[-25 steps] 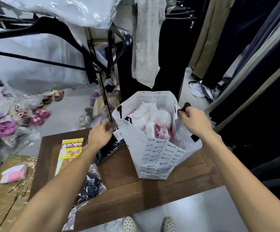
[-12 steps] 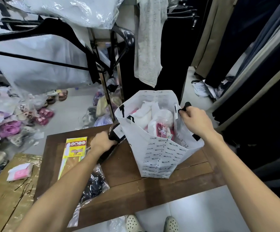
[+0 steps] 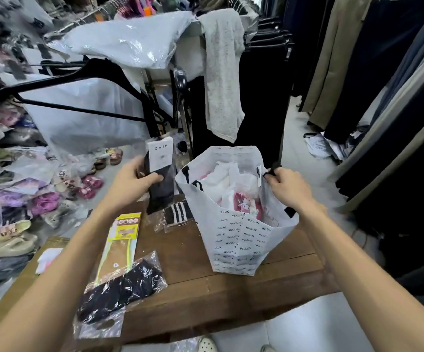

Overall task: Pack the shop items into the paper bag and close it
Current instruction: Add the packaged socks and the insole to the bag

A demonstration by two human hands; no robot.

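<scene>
1. The left hand [image 3: 133, 182] is pinching a dark sock pack [image 3: 160, 179] between thumb and fingers, lifted off the wooden table [image 3: 231, 288], at nine o'clock from the paper bag [image 3: 238, 224].
2. The right hand [image 3: 288, 189] is gripping the bag's black handle [image 3: 274, 168], holding the mouth open.
3. The pack's long axis is running nearly upright, white label toward twelve o'clock.
4. Advice: carry it over the near rim toward three o'clock and slide it in dark end first beside the white bundle [image 3: 228, 179], keeping the mouth wide.
</scene>
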